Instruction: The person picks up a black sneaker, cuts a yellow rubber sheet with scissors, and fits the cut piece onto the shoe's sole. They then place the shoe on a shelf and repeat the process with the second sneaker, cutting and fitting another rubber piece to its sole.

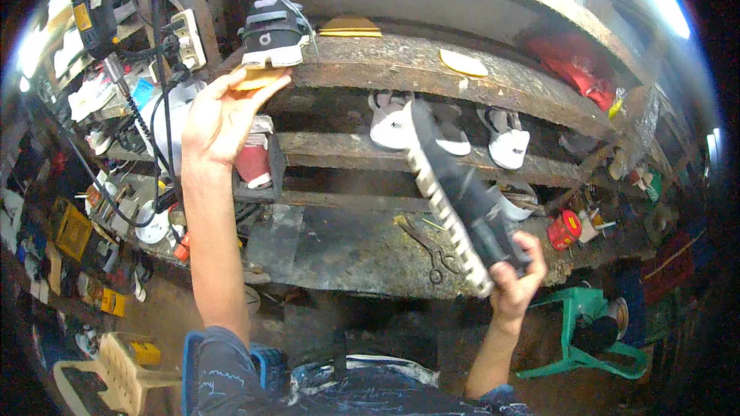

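Observation:
My right hand (521, 277) grips a black shoe (470, 204) by one end; its thick white ridged sole faces left and the shoe tilts up over the workbench. My left hand (216, 119) reaches up to the upper shelf. Between its thumb and fingers is a flat yellow piece (260, 78), just below a grey-and-black shoe (274, 35) with a white sole that stands at the shelf's edge. Part of the yellow piece is hidden by the fingers.
Another yellow piece (351, 27) and a pale flat piece (462, 62) lie on the upper shelf (385, 58). White shoes (507, 139) stand below. Scissors (433, 250) and a red tin (564, 229) are on the bench. Cables (158, 92) hang left; a green stool (578, 331) stands right.

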The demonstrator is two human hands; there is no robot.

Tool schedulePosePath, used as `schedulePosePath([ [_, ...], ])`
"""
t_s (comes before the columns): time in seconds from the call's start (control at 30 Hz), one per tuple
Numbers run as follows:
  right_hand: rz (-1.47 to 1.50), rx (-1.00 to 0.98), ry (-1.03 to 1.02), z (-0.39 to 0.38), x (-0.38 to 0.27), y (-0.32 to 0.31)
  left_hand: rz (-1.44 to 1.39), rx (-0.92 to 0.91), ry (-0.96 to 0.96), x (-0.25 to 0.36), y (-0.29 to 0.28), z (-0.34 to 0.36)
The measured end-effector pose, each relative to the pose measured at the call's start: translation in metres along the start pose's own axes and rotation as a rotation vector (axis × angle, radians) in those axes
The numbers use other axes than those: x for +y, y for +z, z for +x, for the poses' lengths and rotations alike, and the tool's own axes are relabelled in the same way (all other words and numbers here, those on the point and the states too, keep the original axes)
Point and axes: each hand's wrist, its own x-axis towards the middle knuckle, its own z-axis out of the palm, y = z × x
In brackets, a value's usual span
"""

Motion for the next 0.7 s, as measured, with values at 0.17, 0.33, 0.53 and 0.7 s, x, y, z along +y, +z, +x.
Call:
schedulePosePath([
  [0.17,-0.264,0.122,-0.176,0.070,-0.082,0.035,0.199,-0.068,0.056,-0.010,-0.011,0.026],
  [0.33,-0.339,0.039,-0.297,0.156,-0.096,0.095,0.137,0.011,0.144,-0.031,-0.026,0.042],
  [0.53,-0.703,0.054,-0.364,0.238,-0.062,0.145,0.191,0.177,0.287,-0.041,-0.027,0.062],
  [0.7,-0.831,0.055,-0.382,0.284,-0.028,0.173,0.214,0.309,0.386,-0.057,-0.021,0.074],
])
